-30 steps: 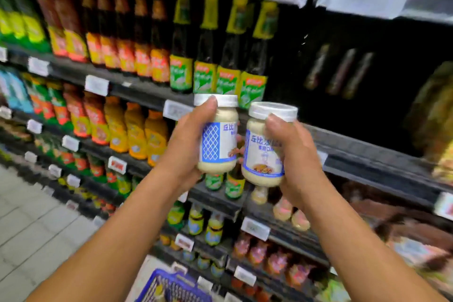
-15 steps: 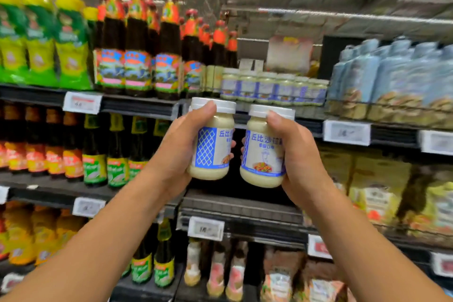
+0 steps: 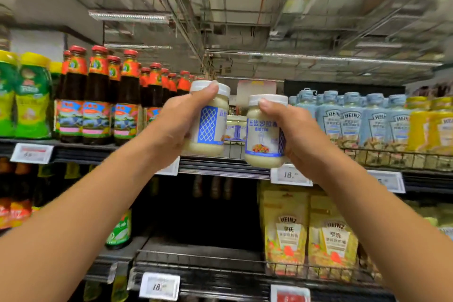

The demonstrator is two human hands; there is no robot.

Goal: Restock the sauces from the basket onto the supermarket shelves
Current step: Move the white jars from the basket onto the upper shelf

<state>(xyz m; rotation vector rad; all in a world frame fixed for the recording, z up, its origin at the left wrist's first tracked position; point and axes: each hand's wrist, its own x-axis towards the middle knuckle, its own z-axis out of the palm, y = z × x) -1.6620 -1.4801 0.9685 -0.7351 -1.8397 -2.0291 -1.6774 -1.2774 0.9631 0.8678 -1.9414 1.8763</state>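
1. Gripping the left jar (image 3: 212, 120) in the left hand (image 3: 171, 127): fingers curled round the far side of the smooth cylindrical body, thumb pressed flat across the edge of the white lid.
2. Gripping the right jar (image 3: 266, 130) in the right hand (image 3: 301, 137) likewise, thumb tip on the rim of its flat white lid, palm wrapped round the right side of the label.
3. Held near upright in the air in front of the top shelf (image 3: 220, 167), just beside each other without touching, the left jar slightly higher.
4. Clear walls showing a thick, pale cream filling; glossy white-and-blue wrap labels, with a diamond lattice on the left jar, Chinese lettering and a small food picture on the right jar.
5. Seen through the gap between them, deep on the top shelf: a short row of matching jars (image 3: 235, 130).
6. To the left, tall dark sauce bottles (image 3: 95, 105) with narrow necks, red caps and colourful paper labels; beyond those, green-and-yellow containers (image 3: 31, 95), blurred.
7. To the right, pale blue Heinz squeeze bottles (image 3: 353, 120) behind a thin wire rail (image 3: 392, 154), then yellow bottles (image 3: 438, 122).
8. On the dark shelf edge, a white rectangular price tag (image 3: 290, 175); one level down, flat yellow Heinz pouches (image 3: 286, 230) standing in rows.
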